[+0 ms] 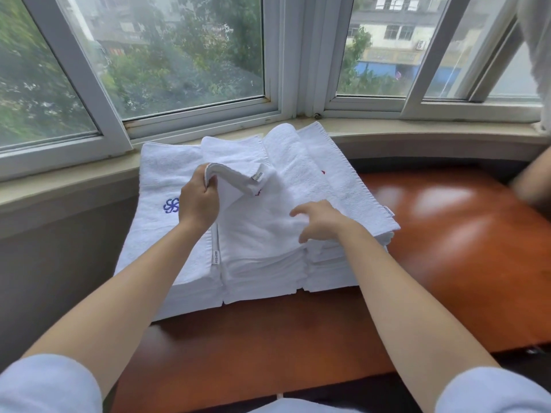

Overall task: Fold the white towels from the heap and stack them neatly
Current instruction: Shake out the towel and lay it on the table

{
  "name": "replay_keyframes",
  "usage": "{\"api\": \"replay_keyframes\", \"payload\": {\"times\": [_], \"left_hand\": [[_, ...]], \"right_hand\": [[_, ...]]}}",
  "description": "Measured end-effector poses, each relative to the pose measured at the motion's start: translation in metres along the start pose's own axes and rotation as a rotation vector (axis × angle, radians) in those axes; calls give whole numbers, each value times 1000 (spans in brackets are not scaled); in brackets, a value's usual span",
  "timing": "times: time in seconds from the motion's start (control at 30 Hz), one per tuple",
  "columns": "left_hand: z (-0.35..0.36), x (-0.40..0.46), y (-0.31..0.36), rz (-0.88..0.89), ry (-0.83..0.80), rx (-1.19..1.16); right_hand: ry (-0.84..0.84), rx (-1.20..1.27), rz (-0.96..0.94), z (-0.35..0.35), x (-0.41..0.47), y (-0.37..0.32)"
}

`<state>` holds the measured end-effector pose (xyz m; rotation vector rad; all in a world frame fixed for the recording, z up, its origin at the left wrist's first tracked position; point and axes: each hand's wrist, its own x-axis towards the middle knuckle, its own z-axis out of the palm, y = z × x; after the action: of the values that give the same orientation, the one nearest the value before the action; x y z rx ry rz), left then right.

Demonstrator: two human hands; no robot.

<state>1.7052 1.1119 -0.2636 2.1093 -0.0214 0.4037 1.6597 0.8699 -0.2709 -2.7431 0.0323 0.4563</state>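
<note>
- Much of the work looks done: white towels [256,257] sit in stacks under and just beyond both hands, on the reddish-brown surface [447,234] and reaching back to the window sill [74,186].
- The stacks are layered but not square; edges step out below the right hand, so some tidying seems left.
- No loose heap shows near the hands. A pale cloth [536,40] hangs far up and to the right of the right hand, but whether it belongs to the job I cannot tell.
- The step in hand appears to be folding or laying the top towel [238,180].
- The left hand [198,204] is lifted above the stack, fingers curled round a bunched corner of that towel, which drapes toward the right hand.
- The right hand [320,220] rests on the towel's flat part, fingers loosely spread and bent, pressing it down rather than gripping.
- Both forearms reach forward, nearly parallel.
- A blue embroidered mark [171,205] lies just left of the left hand.
- Another person's arm [533,180] enters well right of the right hand.
</note>
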Motion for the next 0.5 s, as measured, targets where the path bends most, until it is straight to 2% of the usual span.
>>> {"api": "replay_keyframes", "payload": {"times": [0.07,0.23,0.33,0.43,0.5], "left_hand": [[4,-3,3,26,-32,35],[17,-19,9,72,-134,181],[21,-29,10,118,-189,310],[24,-39,8,305,-425,567],[31,-45,4,353,-544,665]], "right_hand": [[-2,-60,-42,2,-4,-3],[318,6,-31,14,-7,-3],[289,-216,-40,18,-6,-7],[322,-307,-6,22,-3,-9],[370,-326,7,26,-3,-10]]}}
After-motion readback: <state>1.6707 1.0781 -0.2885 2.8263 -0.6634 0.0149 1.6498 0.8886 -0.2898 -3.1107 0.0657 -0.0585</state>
